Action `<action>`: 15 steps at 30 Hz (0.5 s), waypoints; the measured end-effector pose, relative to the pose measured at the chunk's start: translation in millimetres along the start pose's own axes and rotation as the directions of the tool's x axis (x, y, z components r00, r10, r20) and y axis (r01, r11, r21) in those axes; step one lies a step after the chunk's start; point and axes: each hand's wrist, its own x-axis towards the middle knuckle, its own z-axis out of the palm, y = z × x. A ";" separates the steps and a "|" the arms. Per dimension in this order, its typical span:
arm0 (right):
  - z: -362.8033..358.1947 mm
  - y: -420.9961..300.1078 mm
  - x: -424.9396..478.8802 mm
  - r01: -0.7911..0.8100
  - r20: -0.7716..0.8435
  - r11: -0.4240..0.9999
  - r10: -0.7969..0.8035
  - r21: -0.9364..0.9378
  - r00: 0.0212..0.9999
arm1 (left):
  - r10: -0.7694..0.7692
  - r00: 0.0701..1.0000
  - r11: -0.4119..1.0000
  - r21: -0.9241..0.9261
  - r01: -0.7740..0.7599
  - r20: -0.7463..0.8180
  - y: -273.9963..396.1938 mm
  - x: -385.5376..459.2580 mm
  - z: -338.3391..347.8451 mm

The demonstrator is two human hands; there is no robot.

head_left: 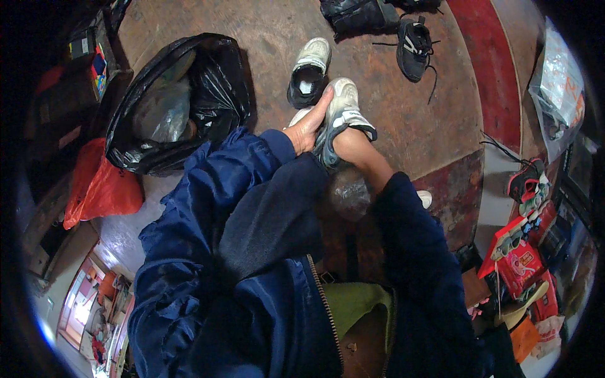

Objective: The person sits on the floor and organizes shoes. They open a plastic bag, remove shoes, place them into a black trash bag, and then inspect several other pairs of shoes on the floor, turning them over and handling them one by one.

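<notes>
A white sneaker (pixel 344 97) with a dark-lined opening is held between my hands, its toe pointing away from me. My left hand (pixel 306 128) grips its left side, with the thumb along the upper near the toe. My right hand (pixel 350 144) reaches into the shoe's opening, so its fingers are hidden inside. Just beyond my left hand, a second white sneaker (pixel 314 54) rests on the worn wooden tabletop (pixel 269 28), its dark opening towards me. Part of another whitish thing (pixel 298 115) shows behind my left hand; I cannot tell what it is.
An open black plastic bag (pixel 222 90) holding clear plastic stands at the left, beside a red plastic bag (pixel 113 189). Black sneaker (pixel 413 49) with loose laces lies at the far right. Further right are a clear plastic bag (pixel 560 90), a black-and-red shoe (pixel 522 184) and red packaging (pixel 522 264).
</notes>
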 end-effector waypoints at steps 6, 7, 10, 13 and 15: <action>-10.0 25.6 20.7 -0.259 0.017 0.674 0.343 0.692 0.939 | -0.050 0.996 0.998 -0.053 0.046 -0.071 3.1 -5.9 9.2; -12.5 20.4 20.3 -0.311 0.052 0.745 0.349 0.591 0.936 | -0.045 0.997 0.995 -0.086 0.040 -0.059 1.6 -7.6 9.7; -6.2 -10.6 12.8 -0.255 0.044 0.696 0.306 0.671 0.951 | 0.014 0.993 1.000 -0.017 -0.016 -0.114 1.4 -11.5 19.6; -6.0 -3.2 10.9 0.177 -0.172 0.971 -0.149 0.158 0.974 | 0.025 0.997 0.999 -0.034 -0.028 -0.074 1.5 -1.2 10.6; -9.7 -1.2 0.7 0.205 -0.207 0.923 -0.281 -0.327 0.937 | 0.020 0.999 0.999 -0.048 -0.023 -0.050 -2.1 4.7 4.2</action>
